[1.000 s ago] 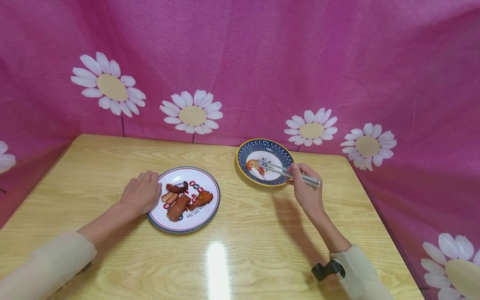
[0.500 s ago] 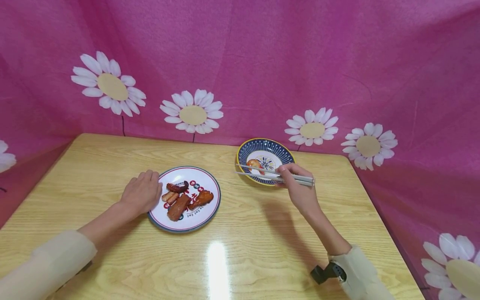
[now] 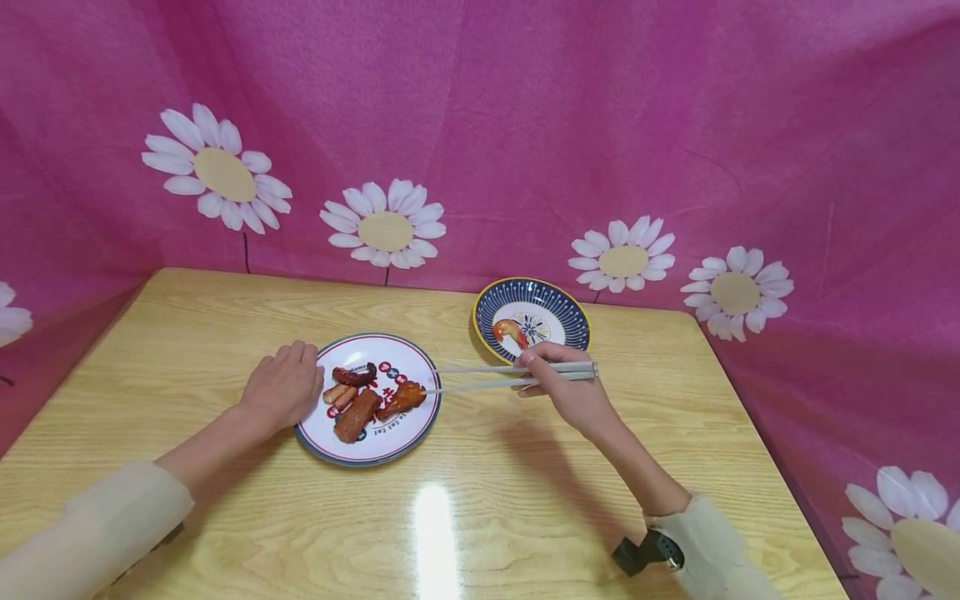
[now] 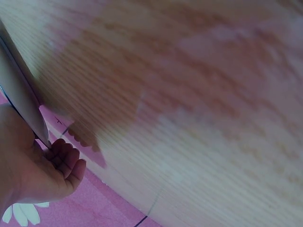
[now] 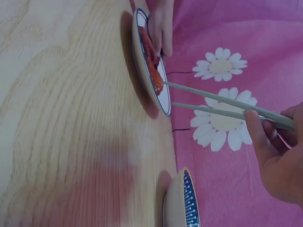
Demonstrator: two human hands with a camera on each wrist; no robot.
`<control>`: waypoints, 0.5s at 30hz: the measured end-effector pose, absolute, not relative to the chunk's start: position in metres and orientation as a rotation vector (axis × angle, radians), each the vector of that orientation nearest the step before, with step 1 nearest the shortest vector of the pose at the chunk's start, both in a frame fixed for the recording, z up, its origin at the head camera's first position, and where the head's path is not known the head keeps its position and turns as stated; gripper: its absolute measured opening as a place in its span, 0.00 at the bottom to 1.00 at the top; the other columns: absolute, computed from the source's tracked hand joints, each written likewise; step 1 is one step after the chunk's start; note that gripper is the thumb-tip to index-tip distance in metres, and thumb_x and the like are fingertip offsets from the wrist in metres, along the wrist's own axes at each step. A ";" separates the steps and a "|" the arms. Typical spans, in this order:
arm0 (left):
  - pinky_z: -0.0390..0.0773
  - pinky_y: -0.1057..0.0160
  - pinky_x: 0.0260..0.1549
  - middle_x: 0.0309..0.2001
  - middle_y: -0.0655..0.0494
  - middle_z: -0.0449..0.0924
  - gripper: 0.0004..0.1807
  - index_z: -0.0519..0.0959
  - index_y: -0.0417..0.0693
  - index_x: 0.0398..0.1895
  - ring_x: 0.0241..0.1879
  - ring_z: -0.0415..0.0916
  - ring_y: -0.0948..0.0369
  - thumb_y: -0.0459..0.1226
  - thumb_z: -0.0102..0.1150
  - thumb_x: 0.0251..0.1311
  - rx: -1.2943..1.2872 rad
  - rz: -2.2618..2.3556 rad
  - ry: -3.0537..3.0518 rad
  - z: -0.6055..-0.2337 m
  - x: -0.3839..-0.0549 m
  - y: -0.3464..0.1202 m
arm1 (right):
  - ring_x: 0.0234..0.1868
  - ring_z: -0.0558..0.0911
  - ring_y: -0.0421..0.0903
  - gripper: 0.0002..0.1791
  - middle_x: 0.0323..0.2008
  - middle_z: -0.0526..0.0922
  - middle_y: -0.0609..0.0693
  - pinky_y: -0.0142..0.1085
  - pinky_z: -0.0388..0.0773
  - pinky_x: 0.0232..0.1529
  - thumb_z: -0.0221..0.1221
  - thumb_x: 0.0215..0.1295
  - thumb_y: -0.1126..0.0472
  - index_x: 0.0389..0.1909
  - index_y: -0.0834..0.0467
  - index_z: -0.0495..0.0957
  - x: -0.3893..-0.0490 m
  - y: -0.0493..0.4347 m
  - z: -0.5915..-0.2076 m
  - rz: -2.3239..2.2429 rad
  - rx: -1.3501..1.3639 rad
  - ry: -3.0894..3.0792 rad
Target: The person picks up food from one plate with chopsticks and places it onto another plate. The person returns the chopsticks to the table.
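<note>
My right hand (image 3: 566, 392) holds a pair of metal chopsticks (image 3: 487, 377), their spread tips reaching left over the right rim of the white plate (image 3: 408, 354). One tip overlaps the chicken drumstick (image 3: 403, 398) in the head view. Around the plate's left rim my left hand (image 3: 283, 387) grips, its fingers curled in the left wrist view. Beside the drumstick lie a thick brown piece of meat (image 3: 357, 417), a dark curved piece (image 3: 354, 375) and some paler pieces (image 3: 340, 395). A shrimp (image 3: 508, 331) sits in the blue patterned bowl (image 3: 562, 312), behind the right hand.
Both dishes stand on a light wood table (image 3: 480, 500). A pink cloth (image 3: 510, 125) printed with daisies rises along the table's back and sides. The bowl (image 5: 175, 208) stands near the back edge, its wall higher than the plate's.
My right hand has drawn the chopsticks from the shrimp and carried them left and nearer, their tips spreading apart and reaching the plate. The shrimp stays in the bowl; the left hand holds still.
</note>
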State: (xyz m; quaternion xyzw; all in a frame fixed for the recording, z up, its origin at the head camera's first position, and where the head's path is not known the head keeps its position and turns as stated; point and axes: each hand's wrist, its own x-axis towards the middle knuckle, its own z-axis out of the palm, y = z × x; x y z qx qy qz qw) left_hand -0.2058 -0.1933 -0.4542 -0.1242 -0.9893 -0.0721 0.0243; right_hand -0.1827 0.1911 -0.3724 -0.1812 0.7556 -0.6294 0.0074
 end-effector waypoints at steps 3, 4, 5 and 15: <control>0.72 0.46 0.37 0.36 0.40 0.68 0.15 0.69 0.27 0.46 0.40 0.70 0.44 0.37 0.46 0.72 -0.387 -0.232 -3.042 -0.454 -0.205 -0.193 | 0.34 0.86 0.54 0.11 0.35 0.83 0.60 0.45 0.83 0.36 0.53 0.73 0.70 0.39 0.78 0.77 -0.182 0.187 -0.375 -1.954 -0.584 2.349; 0.72 0.46 0.37 0.35 0.40 0.68 0.15 0.69 0.28 0.45 0.40 0.71 0.44 0.37 0.46 0.72 -0.387 -0.238 -3.035 -0.454 -0.205 -0.193 | 0.34 0.86 0.53 0.11 0.35 0.83 0.59 0.45 0.83 0.36 0.53 0.72 0.71 0.39 0.79 0.77 -0.182 0.185 -0.376 -1.958 -0.588 2.341; 0.72 0.45 0.37 0.35 0.40 0.68 0.14 0.69 0.28 0.44 0.40 0.71 0.43 0.36 0.46 0.72 -0.387 -0.243 -3.028 -0.454 -0.205 -0.193 | 0.34 0.86 0.53 0.11 0.35 0.82 0.59 0.45 0.83 0.36 0.53 0.72 0.71 0.38 0.78 0.77 -0.182 0.184 -0.377 -1.959 -0.595 2.334; 0.72 0.44 0.38 0.35 0.40 0.68 0.14 0.69 0.29 0.43 0.41 0.71 0.43 0.36 0.45 0.72 -0.390 -0.259 -3.022 -0.455 -0.205 -0.193 | 0.33 0.84 0.49 0.11 0.38 0.79 0.70 0.45 0.83 0.36 0.53 0.73 0.70 0.37 0.77 0.78 -0.182 0.174 -0.384 -1.954 -0.599 2.304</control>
